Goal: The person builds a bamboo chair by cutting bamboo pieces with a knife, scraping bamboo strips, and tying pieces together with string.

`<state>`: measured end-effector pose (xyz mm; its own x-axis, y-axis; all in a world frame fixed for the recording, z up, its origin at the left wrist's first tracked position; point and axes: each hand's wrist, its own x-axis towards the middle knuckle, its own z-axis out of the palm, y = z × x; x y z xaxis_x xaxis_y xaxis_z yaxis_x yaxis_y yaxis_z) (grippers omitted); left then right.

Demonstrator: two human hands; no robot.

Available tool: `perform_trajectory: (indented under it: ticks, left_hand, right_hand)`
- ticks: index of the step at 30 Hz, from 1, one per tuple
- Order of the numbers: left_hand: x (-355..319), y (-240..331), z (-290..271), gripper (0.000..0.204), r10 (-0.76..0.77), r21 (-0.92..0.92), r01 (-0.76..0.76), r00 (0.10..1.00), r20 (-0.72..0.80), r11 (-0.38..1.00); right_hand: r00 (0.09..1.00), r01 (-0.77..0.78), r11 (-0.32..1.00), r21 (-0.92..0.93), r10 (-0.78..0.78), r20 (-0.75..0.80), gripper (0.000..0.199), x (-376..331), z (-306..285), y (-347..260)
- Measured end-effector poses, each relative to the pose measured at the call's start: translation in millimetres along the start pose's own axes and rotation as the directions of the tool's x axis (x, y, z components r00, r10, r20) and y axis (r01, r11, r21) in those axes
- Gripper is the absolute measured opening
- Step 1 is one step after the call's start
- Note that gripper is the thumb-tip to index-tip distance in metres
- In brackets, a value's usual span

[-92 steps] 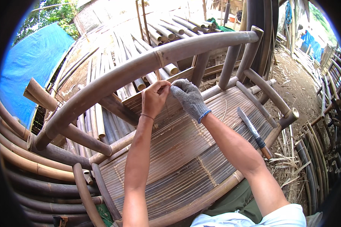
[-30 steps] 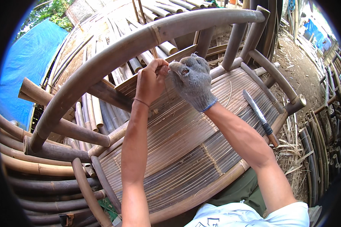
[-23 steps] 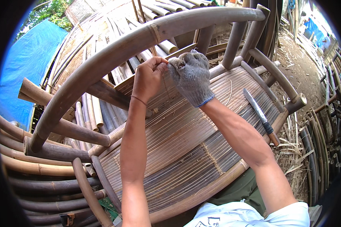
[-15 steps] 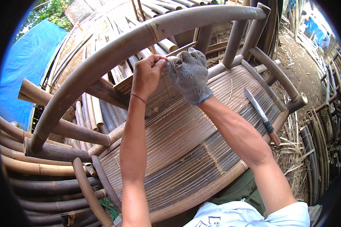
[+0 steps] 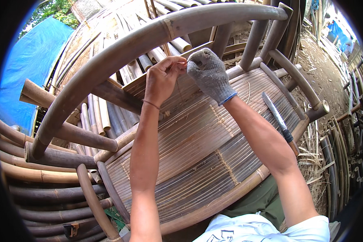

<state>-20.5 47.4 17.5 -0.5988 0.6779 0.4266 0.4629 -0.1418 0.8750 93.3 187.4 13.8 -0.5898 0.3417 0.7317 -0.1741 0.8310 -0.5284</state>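
Your bare left hand and grey-gloved right hand both pinched a thin pale bamboo strip over the slatted bamboo chair seat, with a long-bladed knife lying nearby.

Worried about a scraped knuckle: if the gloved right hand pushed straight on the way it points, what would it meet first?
Likely the left hand, whose fingertips already meet the right hand; beyond that, the chair's curved bamboo back rail, though depth is unclear.
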Motion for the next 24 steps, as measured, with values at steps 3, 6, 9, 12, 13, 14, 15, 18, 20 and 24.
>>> perform_trajectory:
  ticks: [3,6,9,12,13,14,15,18,20,24]
  left_hand:
    - [-4,6,0,0.02,0.069,0.014,-0.069,0.997,0.042,0.997]
    - [-3,13,5,0.018,0.111,0.117,-0.121,0.99,0.089,0.986]
    - [-2,5,1,0.017,0.098,0.09,-0.103,0.993,0.062,0.991]
    - [-2,3,4,0.015,0.076,0.002,-0.076,0.996,0.036,0.997]
    - [-1,2,4,0.015,0.085,0.021,-0.085,0.996,0.035,0.996]
    - [0,1,4,0.014,0.094,0.041,-0.095,0.995,0.035,0.995]
    - [0,1,4,0.014,0.103,0.06,-0.105,0.994,0.034,0.993]
    - [0,5,5,0.014,0.033,0.126,-0.038,0.999,0.04,0.991]
    - [-2,4,6,0.015,0.076,0.053,-0.078,0.997,0.033,0.996]
    - [-2,7,4,0.018,0.123,0.022,-0.125,0.988,0.093,0.992]
  right_hand:
    - [0.994,-0.108,0.984,0.14,0.105,0.033,0.018,-5,-4,4]
    - [0.987,-0.151,0.974,0.171,0.139,0.082,0.019,-4,-10,7]
    - [0.974,-0.201,0.959,0.199,0.173,0.149,0.021,-4,-10,1]
    - [0.96,-0.25,0.938,0.24,0.208,0.188,0.024,-5,-11,2]
    - [0.96,-0.251,0.933,0.257,0.208,0.185,0.026,-5,-11,3]
    - [0.961,-0.253,0.928,0.274,0.208,0.183,0.028,-5,-12,3]
    - [0.955,-0.27,0.924,0.271,0.221,0.196,0.029,-6,-13,4]
    - [0.941,-0.305,0.919,0.249,0.251,0.227,0.03,-6,-13,4]
    - [0.938,-0.305,0.928,0.213,0.254,0.236,0.031,-6,-15,-1]
    - [0.962,-0.236,0.953,0.189,0.201,0.187,0.027,-6,-16,3]
